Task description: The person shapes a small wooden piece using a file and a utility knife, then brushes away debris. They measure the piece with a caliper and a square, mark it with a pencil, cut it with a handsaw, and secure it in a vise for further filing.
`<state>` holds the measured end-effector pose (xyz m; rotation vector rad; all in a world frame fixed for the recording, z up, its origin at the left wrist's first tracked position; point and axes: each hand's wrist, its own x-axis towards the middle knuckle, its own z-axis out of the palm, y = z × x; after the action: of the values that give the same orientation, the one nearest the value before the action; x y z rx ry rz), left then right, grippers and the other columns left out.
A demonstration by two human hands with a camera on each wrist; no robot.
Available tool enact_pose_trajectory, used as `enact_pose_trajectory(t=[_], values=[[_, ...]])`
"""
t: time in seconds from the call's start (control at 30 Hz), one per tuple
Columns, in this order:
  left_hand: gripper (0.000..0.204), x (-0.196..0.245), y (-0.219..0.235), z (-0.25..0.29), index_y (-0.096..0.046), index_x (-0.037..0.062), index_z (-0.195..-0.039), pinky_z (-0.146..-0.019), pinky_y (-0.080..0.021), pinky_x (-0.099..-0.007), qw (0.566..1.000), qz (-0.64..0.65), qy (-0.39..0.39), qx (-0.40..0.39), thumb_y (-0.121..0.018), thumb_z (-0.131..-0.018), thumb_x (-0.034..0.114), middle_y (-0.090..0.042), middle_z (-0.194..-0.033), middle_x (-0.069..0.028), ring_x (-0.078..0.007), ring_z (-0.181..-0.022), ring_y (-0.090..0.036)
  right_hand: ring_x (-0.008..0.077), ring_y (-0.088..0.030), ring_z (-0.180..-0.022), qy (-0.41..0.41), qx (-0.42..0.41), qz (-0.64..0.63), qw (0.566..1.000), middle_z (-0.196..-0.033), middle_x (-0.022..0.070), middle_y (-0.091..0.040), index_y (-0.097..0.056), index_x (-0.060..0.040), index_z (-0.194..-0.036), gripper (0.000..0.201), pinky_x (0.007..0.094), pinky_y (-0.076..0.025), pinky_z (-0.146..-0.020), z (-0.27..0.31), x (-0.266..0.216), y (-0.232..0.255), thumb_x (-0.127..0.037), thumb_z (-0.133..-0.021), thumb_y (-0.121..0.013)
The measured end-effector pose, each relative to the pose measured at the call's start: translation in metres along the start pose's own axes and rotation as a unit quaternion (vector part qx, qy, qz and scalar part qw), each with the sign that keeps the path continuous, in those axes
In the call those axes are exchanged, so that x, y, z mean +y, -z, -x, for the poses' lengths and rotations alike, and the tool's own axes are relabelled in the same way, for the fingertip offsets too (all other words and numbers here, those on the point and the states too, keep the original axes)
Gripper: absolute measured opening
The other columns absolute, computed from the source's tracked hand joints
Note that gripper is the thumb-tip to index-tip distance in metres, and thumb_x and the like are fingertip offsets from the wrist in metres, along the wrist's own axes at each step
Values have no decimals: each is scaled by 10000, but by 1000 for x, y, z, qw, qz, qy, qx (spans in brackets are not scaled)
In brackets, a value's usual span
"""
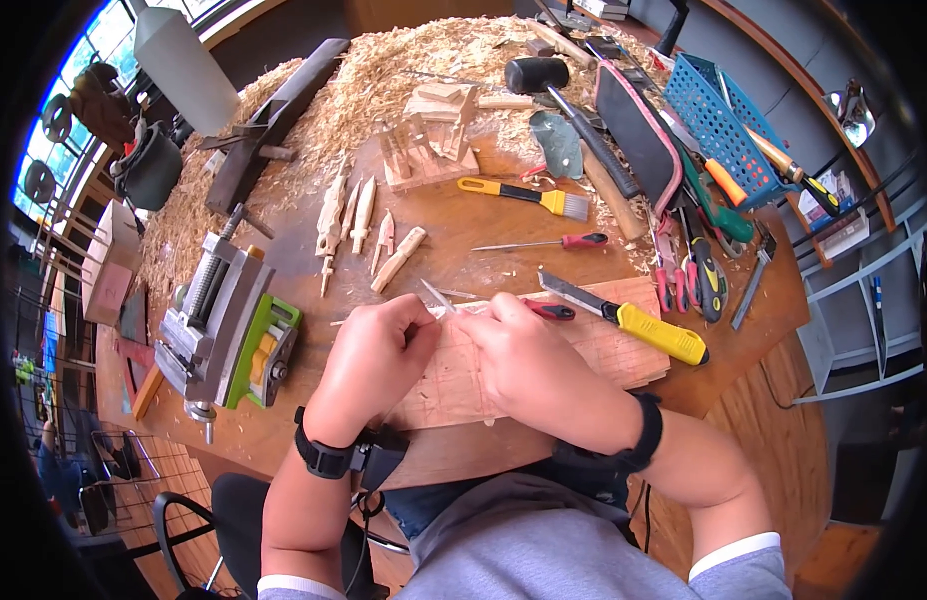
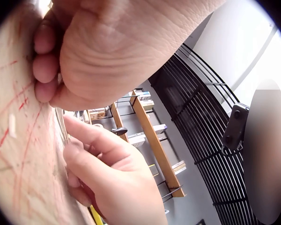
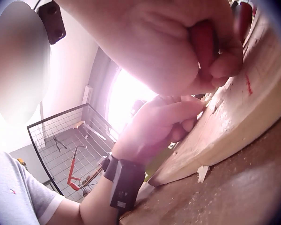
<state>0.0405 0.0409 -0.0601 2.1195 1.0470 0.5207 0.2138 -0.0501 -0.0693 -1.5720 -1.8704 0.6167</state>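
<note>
Board of pale wood, marked with red lines, is laid flat on the bench directly in front of the person; presumably it serves as a work surface and keeps blade edges off the bench top. Left hand: fingers curled, a slender pale piece apparently pinched at the tips, low over the board, likely so that it is steadied close to its support. Piece located between the two hands, its pointed end projecting beyond them; material cannot be told, and the contact is partly covered by the fingers. Right hand: clenched around a red handle, as seen from the right wrist; the far end of the tool is hidden. Both hands are held close together, probably for fine control.

Yellow utility knife is rested on the right part of the board, blade exposed, within easy reach. Brush and carved sticks are laid farther back. Vise is stood to the left, apart from the hands.
</note>
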Motion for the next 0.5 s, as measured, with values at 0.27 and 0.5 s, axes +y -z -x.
enact_pose_trajectory(t=[0.27, 0.5], values=[[113, -2, -3, 0, -610, -13, -779, -543, -476, -330, 1000, -27, 2, -8, -677, -836, 58, -611, -623, -140, -188, -562, -625, 388, -623, -901, -10, -30, 12, 999, -1003, 228, -572, -630, 63, -1150, 332, 420, -521, -797, 17, -7, 2, 51, -827, -550], [136, 0, -3, 0, -602, 29, -761, -576, -492, -437, 999, -45, -6, 3, -687, -815, 121, -619, -645, -178, -373, -631, -635, 396, -623, -884, -6, 2, 2, 1000, -992, 248, -566, -620, 74, -1105, 273, 438, -521, -799, -1, 1, -1, 20, -854, -527]])
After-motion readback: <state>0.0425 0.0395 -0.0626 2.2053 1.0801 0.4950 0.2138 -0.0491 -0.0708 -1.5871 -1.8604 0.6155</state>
